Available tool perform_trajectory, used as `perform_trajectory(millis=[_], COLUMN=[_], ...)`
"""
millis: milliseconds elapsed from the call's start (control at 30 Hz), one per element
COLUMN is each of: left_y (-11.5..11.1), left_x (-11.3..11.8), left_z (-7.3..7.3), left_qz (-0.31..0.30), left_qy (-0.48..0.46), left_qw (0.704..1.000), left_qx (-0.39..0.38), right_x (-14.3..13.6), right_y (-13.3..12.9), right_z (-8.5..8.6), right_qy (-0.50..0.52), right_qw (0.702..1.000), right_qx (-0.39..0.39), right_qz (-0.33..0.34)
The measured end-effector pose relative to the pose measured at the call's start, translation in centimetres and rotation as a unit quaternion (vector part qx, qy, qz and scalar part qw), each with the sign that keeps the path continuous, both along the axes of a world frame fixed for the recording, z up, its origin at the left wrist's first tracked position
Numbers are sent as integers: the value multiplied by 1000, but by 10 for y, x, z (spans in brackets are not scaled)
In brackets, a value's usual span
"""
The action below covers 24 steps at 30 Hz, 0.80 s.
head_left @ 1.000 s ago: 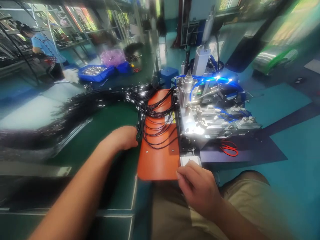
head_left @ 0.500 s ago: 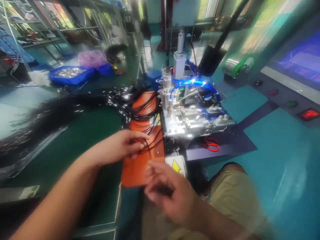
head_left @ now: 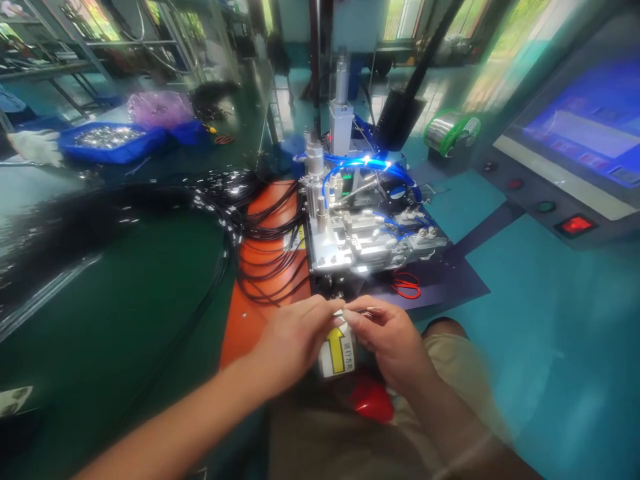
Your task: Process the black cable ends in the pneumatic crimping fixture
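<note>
My left hand (head_left: 303, 333) and my right hand (head_left: 390, 333) meet fingertip to fingertip just in front of the metal machine (head_left: 350, 233). Both are closed in a pinch. A thin, small piece shows between the fingertips, too small to name. Under the hands is a white label with a yellow arrow (head_left: 337, 350). To the left, black cables (head_left: 265, 230) lie in loops across the orange plate (head_left: 237, 333).
Red-handled scissors (head_left: 406, 285) lie right of the hands. Further off are a solder-like wire spool (head_left: 450, 131), a control panel with a screen (head_left: 580, 147), a blue tray of small parts (head_left: 107, 141) and a gloved hand (head_left: 37, 145) at the far left.
Both hands have come together, my left hand moving right, away from the cables on the orange plate, and my right hand rising. The view has shifted slightly to the right.
</note>
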<state>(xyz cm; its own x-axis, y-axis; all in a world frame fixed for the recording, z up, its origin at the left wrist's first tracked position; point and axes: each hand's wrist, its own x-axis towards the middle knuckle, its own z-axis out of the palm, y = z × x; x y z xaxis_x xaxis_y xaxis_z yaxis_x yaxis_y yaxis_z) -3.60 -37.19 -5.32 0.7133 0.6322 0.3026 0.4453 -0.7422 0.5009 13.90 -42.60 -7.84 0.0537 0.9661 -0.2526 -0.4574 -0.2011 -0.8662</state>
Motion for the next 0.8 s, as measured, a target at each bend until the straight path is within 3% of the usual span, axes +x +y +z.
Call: perform_trajectory(millis=[167, 300, 400, 500, 800], left_y=[0, -1, -1, 0, 0], left_x=[1, 3, 3, 3, 2], left_z=[-8, -10, -16, -22, -24], left_qz=[16, 14, 41, 61, 62], left_qy=[12, -5, -5, -1, -6], left_qw=[1000, 1000, 999, 998, 997], left_qx=[0, -3, -12, -26, -42], right_x=[2, 3, 5, 9, 5], right_y=[4, 5, 2, -2, -2], right_z=[-2, -4, -7, -12, -8], right_qy=[-30, -63, -94, -161, -305], right_qw=[999, 998, 995, 985, 946], right_qx=[-4, 24, 17, 21, 61], right_qz=[-31, 4, -25, -64, -92])
